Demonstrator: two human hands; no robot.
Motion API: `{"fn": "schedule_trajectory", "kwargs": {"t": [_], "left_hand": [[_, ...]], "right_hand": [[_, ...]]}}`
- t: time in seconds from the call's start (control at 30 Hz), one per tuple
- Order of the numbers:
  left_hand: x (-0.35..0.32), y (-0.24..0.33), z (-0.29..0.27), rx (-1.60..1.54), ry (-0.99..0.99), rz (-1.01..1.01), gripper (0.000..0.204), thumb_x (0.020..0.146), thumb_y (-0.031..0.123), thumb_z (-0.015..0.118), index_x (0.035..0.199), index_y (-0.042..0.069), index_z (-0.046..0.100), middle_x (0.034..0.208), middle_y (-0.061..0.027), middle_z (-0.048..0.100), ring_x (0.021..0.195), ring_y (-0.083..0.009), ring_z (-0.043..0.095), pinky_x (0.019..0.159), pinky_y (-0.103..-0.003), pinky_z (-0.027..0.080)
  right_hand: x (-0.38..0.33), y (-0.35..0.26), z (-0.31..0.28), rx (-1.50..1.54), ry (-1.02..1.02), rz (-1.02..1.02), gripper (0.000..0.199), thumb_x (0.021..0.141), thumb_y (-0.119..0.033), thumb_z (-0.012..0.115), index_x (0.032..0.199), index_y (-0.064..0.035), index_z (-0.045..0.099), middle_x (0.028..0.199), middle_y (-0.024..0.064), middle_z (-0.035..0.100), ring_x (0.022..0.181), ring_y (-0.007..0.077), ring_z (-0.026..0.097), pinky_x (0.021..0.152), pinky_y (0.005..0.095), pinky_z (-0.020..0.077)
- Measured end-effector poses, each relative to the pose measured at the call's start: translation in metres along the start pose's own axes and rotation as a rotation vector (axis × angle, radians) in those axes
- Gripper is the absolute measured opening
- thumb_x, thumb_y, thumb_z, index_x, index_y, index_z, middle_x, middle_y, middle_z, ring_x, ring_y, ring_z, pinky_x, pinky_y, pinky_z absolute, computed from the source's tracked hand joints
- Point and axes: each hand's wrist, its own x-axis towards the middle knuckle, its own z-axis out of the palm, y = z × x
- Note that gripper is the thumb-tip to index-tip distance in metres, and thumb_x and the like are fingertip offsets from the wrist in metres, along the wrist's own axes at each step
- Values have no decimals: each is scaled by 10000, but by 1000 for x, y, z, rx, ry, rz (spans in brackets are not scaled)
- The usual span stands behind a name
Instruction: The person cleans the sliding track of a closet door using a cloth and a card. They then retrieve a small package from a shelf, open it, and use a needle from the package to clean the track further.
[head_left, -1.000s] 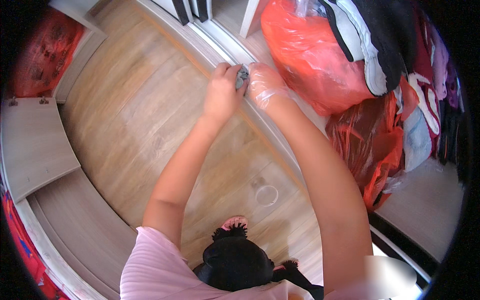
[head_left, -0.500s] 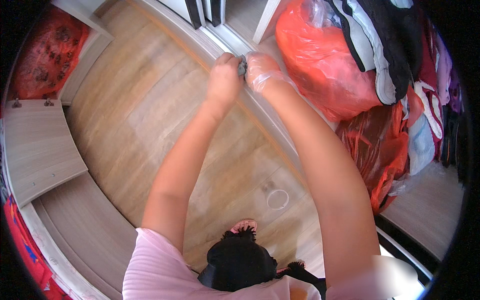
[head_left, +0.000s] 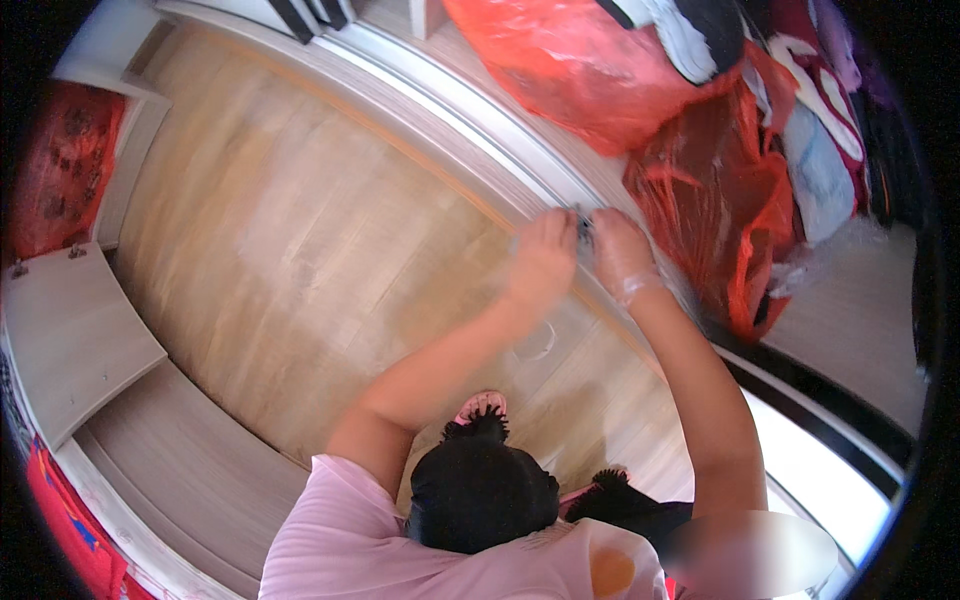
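My left hand, blurred by motion, and my right hand are close together at the sliding-door track. Between them is a small grey crumpled piece, perhaps a rag, with the fingers of both hands closed about it. It is mostly hidden, and its exact kind is unclear. A thin clear plastic glove covers my right hand and bunches at the wrist. Beneath the hands run the pale metal rails of the track.
Red plastic bags and piled clothes fill the cabinet just right of the track. A pale round outline lies on the wood floor near my left forearm. At the far left, a hinged panel hangs from a cabinet.
Both hands have moved along the track toward me and to the right, with the grey piece still between them. The view has shifted, and my left elbow is more bent.
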Motion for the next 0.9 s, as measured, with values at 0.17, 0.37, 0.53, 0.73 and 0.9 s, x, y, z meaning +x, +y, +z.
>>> {"fn": "schedule_trajectory", "kwargs": {"t": [0.17, 0.37, 0.53, 0.73, 0.9], "left_hand": [[-21, 54, 26, -19, -104, 90, 358, 691, 23, 517, 1036, -71, 528, 943, -171, 497, 875, -307, 501, 762, -380, 430], [-19, 38, 19, -114, -107, 38, 371, 639, 27, 577, 1008, -3, 575, 951, -149, 520, 914, -303, 506, 790, -389, 421], [10, -16, -13, 28, 42, -99, 399, 602, -14, 587, 1001, 8, 582, 975, -148, 537, 948, -319, 509, 819, -411, 419], [46, -67, -50, 69, 80, -41, 260, 685, 49, 632, 934, -21, 612, 935, -172, 560, 862, -342, 543, 758, -403, 452], [47, -48, -47, 172, 197, -26, 313, 725, 211, 702, 882, -46, 614, 925, -189, 544, 858, -343, 528, 740, -399, 446]], "right_hand": [[-69, 43, 12, -37, -8, 122, 199, 721, 5, 482, 912, -12, 536, 903, 184, 560, 906, 336, 539, 802, 408, 439], [-61, 38, 16, -12, 5, 102, 177, 740, -32, 476, 900, -13, 549, 876, 185, 572, 869, 334, 561, 783, 411, 452], [24, -15, 7, 36, 83, 28, 133, 737, -105, 522, 796, -33, 617, 838, 171, 621, 813, 319, 610, 731, 417, 492], [59, -66, 1, 132, 309, 101, 185, 766, -139, 524, 916, -83, 617, 938, 121, 603, 924, 264, 576, 790, 405, 455], [-85, -70, 9, 516, 312, 205, 194, 860, -199, 489, 930, -22, 528, 899, 182, 531, 842, 370, 529, 737, 444, 441]]}}
